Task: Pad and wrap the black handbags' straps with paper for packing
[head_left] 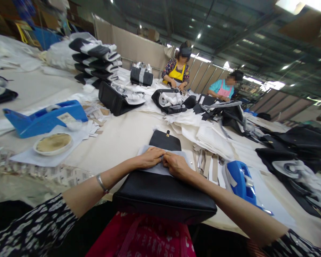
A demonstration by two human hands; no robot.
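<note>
Gently, my left hand [149, 157] and right hand [176, 166] lay half open on the pale sheet [153, 168] atop the black bag [163, 200] at the near edge of the table [117, 139], pressing down; I couldn't tell if they pinched it. Slow, even pushing kept it smooth.

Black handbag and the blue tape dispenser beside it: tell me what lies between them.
In the head view, loose tan and white strips lie between the black handbag and the blue tape dispenser.

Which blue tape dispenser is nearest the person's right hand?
The blue tape dispenser just right of the black bag, close to the right hand. The other one sits far off, beyond the left hand.
</note>
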